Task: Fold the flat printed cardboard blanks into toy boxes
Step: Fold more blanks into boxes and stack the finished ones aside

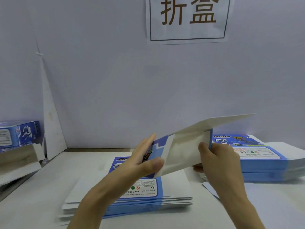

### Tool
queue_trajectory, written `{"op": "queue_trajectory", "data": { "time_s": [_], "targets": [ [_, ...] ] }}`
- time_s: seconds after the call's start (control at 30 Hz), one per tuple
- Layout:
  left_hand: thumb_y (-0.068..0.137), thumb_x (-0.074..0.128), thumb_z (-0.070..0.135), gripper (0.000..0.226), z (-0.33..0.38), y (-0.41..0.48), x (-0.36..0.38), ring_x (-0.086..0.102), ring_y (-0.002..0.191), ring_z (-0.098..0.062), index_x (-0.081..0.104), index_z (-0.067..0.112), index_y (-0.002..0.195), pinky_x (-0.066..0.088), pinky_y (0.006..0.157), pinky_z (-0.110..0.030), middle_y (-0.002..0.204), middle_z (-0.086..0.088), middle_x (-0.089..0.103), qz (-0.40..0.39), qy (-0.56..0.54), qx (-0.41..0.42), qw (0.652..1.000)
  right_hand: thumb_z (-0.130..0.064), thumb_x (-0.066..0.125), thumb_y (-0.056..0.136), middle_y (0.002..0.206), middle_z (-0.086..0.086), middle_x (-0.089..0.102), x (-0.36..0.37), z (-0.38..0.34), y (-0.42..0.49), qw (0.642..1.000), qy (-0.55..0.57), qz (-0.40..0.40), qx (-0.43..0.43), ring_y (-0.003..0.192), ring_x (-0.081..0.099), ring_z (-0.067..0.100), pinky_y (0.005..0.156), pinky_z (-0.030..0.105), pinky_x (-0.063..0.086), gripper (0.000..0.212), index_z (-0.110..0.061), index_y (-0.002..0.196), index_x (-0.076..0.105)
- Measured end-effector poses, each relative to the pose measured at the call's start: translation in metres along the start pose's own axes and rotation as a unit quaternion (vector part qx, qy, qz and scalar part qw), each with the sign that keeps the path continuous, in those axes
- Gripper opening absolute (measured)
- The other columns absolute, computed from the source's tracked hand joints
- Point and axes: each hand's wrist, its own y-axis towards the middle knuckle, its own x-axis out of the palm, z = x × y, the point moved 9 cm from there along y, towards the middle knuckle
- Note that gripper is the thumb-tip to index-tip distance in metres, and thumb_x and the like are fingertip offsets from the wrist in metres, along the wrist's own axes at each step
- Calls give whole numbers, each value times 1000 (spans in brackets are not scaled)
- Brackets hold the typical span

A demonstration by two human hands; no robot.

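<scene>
White tabletop [41, 195] runs the full width and carries everything. Tall stack of blanks [264, 164] at far right, print up. Lower centre stack [148, 192] lies right under the hands, blue-and-white print up, edges slightly fanned. Finished boxes [18, 133] sit at the far left edge. The held blank [184, 151] is lifted off the tabletop above the centre stack, tilted, plain white inside facing the camera, one long white flap sticking up and out to the right, blue printed face turned away. Left hand [142, 161] pinches its left end, thumb on the white inside edge and fingers laid straight along the printed outer side. Right hand [217, 161] pinches the right part, thumb on the white inner face near the blue edge, other fingers tucked behind and mostly hidden. Handling, judged: thin card, very light, stiff along panels but bends easily at the score lines. The glossy print is probably slick, so sheets may slide off a stack or lift two at a time. Corners and flaps would likely crease if squeezed. Best taken near panel edges beside a fold line, thumb inside and fingers outside, as here.
</scene>
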Motion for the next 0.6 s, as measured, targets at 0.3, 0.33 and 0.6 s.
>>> {"op": "queue_trajectory", "data": {
  "time_s": [0.3,0.33,0.6],
  "targets": [
    [43,74,59,110,19,-22,11,57,113,-12,18,61,138,51,65,-19,148,16,35,-31,-22,-5,999,-15,49,94,50,6,57,0,-2,-1,999,-51,14,-5,56,65,29,61,42,56,46,-3,50,50],
    [43,73,58,110,21,-22,10,57,117,-15,18,61,138,52,66,-20,146,19,36,-19,-20,-3,1000,-15,49,94,51,7,57,0,-3,-1,998,-57,13,-9,56,64,29,63,44,56,47,-4,49,49],
    [57,69,50,93,32,-18,-16,60,116,-9,37,39,143,52,88,-29,138,16,54,74,-96,64,991,-19,49,96,51,2,58,14,-9,-1,993,-94,-58,-51,51,67,15,48,25,49,45,-6,53,51]
  ]
}}
